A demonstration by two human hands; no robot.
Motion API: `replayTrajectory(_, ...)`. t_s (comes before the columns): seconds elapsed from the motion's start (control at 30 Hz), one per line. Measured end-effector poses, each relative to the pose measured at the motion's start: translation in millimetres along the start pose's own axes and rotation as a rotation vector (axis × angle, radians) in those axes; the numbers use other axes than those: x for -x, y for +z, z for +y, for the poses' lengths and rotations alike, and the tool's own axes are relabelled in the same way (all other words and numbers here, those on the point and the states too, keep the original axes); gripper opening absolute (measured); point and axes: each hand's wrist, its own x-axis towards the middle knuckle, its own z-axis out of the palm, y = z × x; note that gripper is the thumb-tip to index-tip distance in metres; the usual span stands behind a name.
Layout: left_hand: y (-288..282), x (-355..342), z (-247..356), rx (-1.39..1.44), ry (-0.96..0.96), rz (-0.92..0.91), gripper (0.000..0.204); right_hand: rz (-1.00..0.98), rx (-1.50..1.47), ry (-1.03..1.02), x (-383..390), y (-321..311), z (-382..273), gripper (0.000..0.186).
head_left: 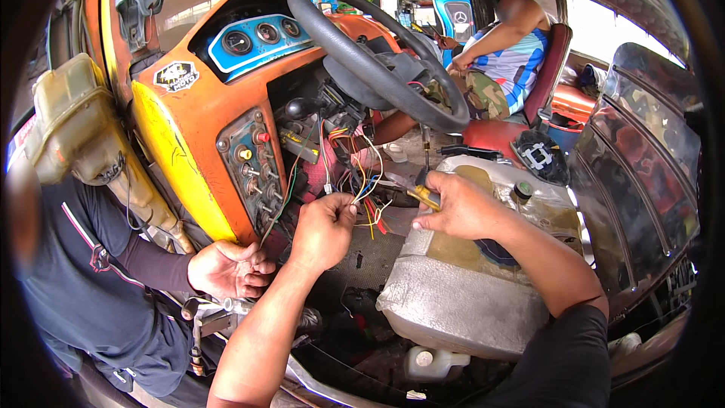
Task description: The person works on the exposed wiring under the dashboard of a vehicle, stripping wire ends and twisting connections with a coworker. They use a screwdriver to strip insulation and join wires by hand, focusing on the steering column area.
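My left hand [325, 233] is closed, its thumb and finger pinching thin wires [358, 195] below the steering column. Loose wire ends in white, yellow, red and other colours fan out just right of it. My right hand [467, 208] grips a yellow-handled tool [424, 197], which points left toward the wires. Its working end is too small and dark to tell the kind. Close to my left forearm, a co-worker's hand [232, 267] is palm up with curled fingers, and a thin greenish wire [281, 215] runs down to it.
Above the wires looms a black steering wheel [377, 53]. An orange dashboard [249, 0] with a switch panel [253, 170] stands left. A silver-covered engine box [461, 287] sits right, with a white jug [434, 363] below. Another person [498, 68] sits at the far right.
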Motion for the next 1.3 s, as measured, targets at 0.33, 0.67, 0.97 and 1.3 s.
replayTrajectory(0.33,17,-5,12,0.104,-0.055,0.054,0.014,0.048,-0.001,-0.199,3,58,11,0.028)
replayTrajectory(0.67,13,-1,23,0.089,-0.043,0.046,0.014,-0.009,0.001,-0.096,4,53,6,0.027)
replayTrajectory(0.97,17,1,18,0.103,0.067,0.024,0.015,0.075,-0.084,-0.142,1,62,15,0.041)
replayTrajectory(1.3,20,2,6,0.026,0.118,0.063,0.01,0.218,-0.219,0.025,-11,49,53,0.045)
